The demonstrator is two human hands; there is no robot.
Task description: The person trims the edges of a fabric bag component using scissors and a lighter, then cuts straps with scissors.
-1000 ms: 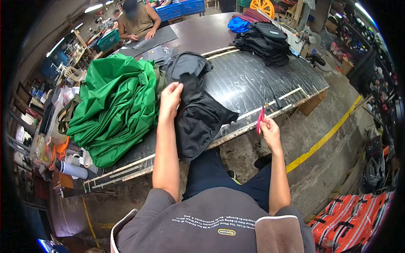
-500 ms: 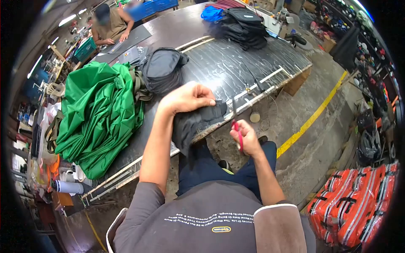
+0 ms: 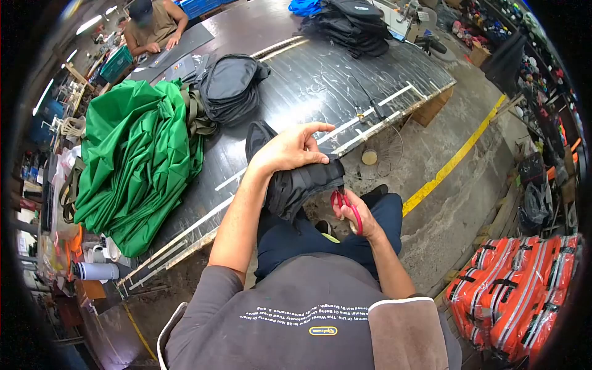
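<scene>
Our left hand (image 3: 287,151) grasps a black fabric piece (image 3: 308,182), its thumb pressed on the near top edge while the index finger stretches out free past the cloth. The piece hangs below those fingers, over the table's near edge and in front of our knees, with a curved black part rising behind the wrist. Just right of the cloth, the fingers of our right hand (image 3: 365,217) are curled through the handles of red scissors (image 3: 357,222). The blades point up at the fabric's right end, just below the left thumb; we cannot tell whether they are biting into it.

Beyond the left fingers we see the dark, plastic-covered table (image 3: 302,77). On it, ahead and to the left of the knuckles, sits a dark grey bag (image 3: 229,89), touching a big heap of green fabric (image 3: 135,160) farther left. Well beyond our fingertips lie a pile of black bags (image 3: 348,28) and, beside it, a blue cloth (image 3: 305,6).

To the far left ahead, another person (image 3: 154,28) leans over a dark sheet (image 3: 188,43), both hands on it. Right of our scissors hand, a yellow line (image 3: 453,163) crosses the floor, and nearer us are orange packages (image 3: 509,293) in clear wrap.
</scene>
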